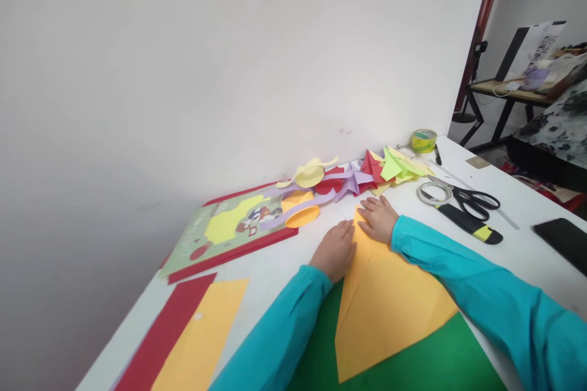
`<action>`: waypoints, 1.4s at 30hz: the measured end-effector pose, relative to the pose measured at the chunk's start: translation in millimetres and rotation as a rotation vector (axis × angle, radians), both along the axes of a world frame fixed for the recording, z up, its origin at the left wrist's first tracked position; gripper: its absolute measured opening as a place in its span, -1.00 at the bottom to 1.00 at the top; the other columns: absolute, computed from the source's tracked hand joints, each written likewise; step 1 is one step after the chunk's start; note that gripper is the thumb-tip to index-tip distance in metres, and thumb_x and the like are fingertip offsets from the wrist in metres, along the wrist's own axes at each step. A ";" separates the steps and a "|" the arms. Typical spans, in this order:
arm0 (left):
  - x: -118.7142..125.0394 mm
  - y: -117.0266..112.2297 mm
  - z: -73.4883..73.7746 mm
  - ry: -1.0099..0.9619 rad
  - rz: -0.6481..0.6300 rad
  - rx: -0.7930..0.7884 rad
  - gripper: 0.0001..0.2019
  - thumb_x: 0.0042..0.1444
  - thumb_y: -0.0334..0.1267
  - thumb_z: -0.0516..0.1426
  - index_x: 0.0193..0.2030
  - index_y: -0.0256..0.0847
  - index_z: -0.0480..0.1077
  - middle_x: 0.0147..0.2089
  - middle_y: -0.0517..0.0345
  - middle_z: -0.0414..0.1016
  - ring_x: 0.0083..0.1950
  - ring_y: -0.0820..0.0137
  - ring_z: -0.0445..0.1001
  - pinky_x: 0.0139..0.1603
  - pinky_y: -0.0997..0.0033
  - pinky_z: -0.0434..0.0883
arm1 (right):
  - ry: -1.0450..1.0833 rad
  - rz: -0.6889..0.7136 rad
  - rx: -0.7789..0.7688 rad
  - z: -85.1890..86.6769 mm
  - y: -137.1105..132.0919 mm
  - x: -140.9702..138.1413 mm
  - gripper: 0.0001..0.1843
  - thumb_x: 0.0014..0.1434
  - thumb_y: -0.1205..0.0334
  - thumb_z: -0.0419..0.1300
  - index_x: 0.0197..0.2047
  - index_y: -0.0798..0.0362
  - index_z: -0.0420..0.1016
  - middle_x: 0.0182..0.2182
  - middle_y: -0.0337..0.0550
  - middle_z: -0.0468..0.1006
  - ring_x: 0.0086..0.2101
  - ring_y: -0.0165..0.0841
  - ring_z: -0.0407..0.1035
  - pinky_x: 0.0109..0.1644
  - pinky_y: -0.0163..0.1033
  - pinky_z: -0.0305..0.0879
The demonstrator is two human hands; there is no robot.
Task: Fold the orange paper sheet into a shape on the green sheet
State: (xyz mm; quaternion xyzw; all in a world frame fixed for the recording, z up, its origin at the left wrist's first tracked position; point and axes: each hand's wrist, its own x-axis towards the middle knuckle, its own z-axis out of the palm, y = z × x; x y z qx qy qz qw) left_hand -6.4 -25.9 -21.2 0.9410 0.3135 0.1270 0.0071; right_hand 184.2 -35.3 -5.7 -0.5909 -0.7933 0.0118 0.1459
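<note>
A large sheet of orange paper [389,311], folded to a point at its far end, lies on a green sheet [408,366]. At the paper's left edge near the tip is my left hand [334,250], its bent fingers closed against the fold. My right hand [378,219] is closed at the pointed tip, with fingertips pressed on the paper. Both thumbs are largely hidden. Slanting creases run down from the tip, and a flap overlaps the left side.
Scissors [474,200], a tape roll [435,193] and a utility knife [470,224] lie to the right, near a black phone [564,243]. Folded paper shapes [353,180] line the wall beside a picture book [229,226]. Red strips [169,330] and orange strips [206,324] lie left.
</note>
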 end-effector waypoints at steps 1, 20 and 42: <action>7.4 11.4 1.0 -0.004 0.012 -0.001 -0.57 0.18 -0.37 -0.05 0.20 -0.36 0.26 0.25 -0.22 0.33 0.28 0.10 0.28 0.26 0.02 0.28 | -0.001 -0.001 0.001 0.2 -0.2 -0.1 -0.54 0.28 0.08 0.00 0.17 0.07 0.38 0.21 0.06 0.32 0.20 -0.06 0.08 0.28 0.22 -0.14; 44.6 31.4 16.2 0.086 0.203 -0.152 -0.30 0.07 -0.37 -0.05 0.36 -0.62 -0.09 0.34 -0.34 0.16 0.39 0.11 0.07 0.40 0.02 -0.04 | 0.011 -0.013 -0.004 -1.7 0.4 -2.4 -0.52 0.26 0.09 0.00 0.18 0.08 0.36 0.20 0.06 0.33 0.21 -0.05 0.06 0.28 0.28 -0.18; 32.7 8.1 17.2 0.110 0.160 -0.024 -0.38 0.08 -0.33 -0.03 0.31 -0.52 0.06 0.20 -0.31 0.34 0.27 0.11 0.25 0.36 0.00 0.02 | -0.050 -0.051 -0.022 0.6 1.9 -1.3 -0.49 0.27 0.03 -0.05 0.21 0.02 0.31 0.23 0.00 0.30 0.22 -0.02 0.03 0.26 0.36 -0.21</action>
